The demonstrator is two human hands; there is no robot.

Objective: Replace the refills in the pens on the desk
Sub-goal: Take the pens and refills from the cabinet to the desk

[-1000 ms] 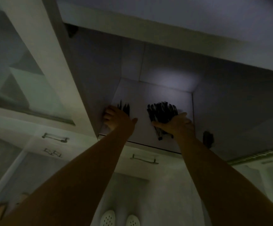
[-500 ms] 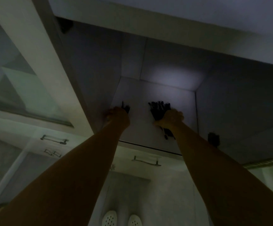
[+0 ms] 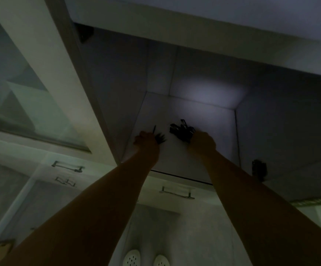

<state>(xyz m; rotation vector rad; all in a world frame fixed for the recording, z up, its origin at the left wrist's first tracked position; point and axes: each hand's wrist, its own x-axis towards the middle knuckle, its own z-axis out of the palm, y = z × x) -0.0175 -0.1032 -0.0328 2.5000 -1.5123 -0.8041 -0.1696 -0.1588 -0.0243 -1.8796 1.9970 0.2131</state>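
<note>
The scene is dim. Both arms reach into an open cabinet onto its pale shelf (image 3: 209, 131). My left hand (image 3: 146, 141) grips a small bunch of thin dark refills (image 3: 160, 138), whose tips stick out past the knuckles. My right hand (image 3: 202, 142) grips a larger bundle of dark pens (image 3: 181, 131), fanned out beyond the fingers. The two bundles are a short gap apart. Fingers are hidden behind the backs of the hands.
The cabinet's open door (image 3: 40, 73) stands to the left. A dark hinge (image 3: 259, 169) sits at the shelf's right front corner. Drawers with metal handles (image 3: 176, 192) lie below. My white shoes (image 3: 146, 259) show on the floor.
Both hands pushed deeper onto the shelf and closed around the dark bundles. The right hand was flat over the pens a second ago and now grips them.
</note>
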